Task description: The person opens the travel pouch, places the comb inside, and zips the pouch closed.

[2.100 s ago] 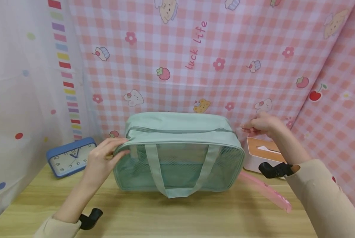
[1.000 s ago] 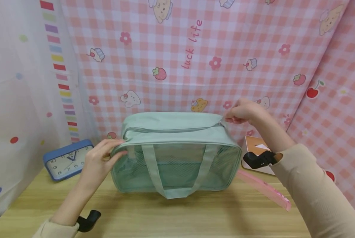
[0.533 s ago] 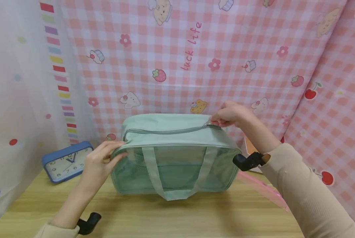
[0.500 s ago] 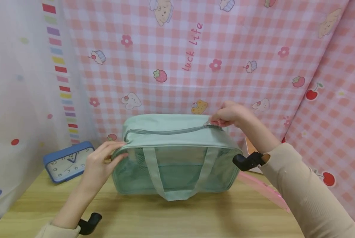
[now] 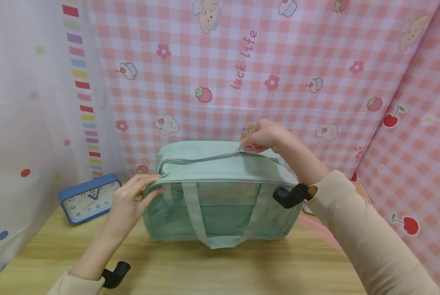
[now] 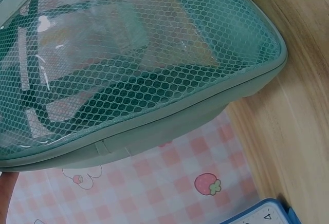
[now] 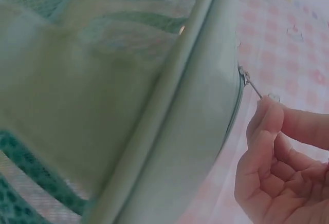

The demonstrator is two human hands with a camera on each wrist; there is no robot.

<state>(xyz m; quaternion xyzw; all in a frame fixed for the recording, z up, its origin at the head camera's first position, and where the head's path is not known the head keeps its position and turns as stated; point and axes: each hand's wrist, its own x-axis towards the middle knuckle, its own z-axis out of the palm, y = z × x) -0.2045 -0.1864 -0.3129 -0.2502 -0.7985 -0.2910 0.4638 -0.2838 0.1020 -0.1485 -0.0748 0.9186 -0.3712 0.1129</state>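
Note:
A pale green bag (image 5: 220,172) with clear mesh panels and a hanging strap stands upright on the table. My left hand (image 5: 131,198) pinches its upper left corner between thumb and fingers; in the left wrist view the bag's mesh side (image 6: 154,54) fills the upper part. Above the bag's top, my right hand (image 5: 265,135) pinches the zipper pull (image 5: 238,150). In the right wrist view, thumb and finger of the right hand (image 7: 282,157) hold the end of the metal pull (image 7: 253,85), its slider on the zipper. Right of the slider, the zipper track lies parted.
A blue clock (image 5: 91,198) stands left of the bag on the wooden table (image 5: 190,270). Partly behind the right sleeve are a tissue box (image 5: 361,192) and a pink item (image 5: 321,231). A pink checked cloth (image 5: 220,61) hangs behind.
My right hand has come in from the right, taken the zipper pull and moved left with it along the bag's top, parting the zipper behind it. The left hand keeps its place at the corner.

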